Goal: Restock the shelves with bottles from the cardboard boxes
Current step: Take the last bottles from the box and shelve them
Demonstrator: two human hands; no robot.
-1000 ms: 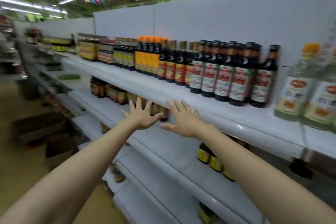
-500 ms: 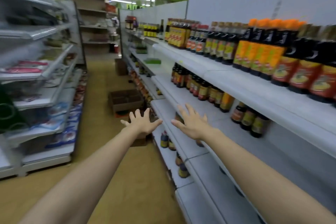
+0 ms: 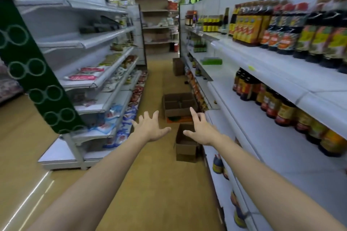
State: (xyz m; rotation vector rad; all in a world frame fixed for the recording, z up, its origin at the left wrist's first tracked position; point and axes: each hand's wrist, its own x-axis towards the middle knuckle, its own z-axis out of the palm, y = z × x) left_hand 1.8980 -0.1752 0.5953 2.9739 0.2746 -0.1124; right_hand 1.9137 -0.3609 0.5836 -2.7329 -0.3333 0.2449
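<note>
Aisle stock as I read it: left hand (image 3: pixel 150 127) and right hand (image 3: pixel 201 130), both stretched forward over the floor (image 3: pixel 131 184), fingers spread, holding nothing. Cardboard boxes: one small open box (image 3: pixel 185 148) on the floor just below the right hand, one larger open box (image 3: pixel 179 104) farther on. Bottles (image 3: pixel 281 107) line the white shelves (image 3: pixel 262 65) on my right.
</note>
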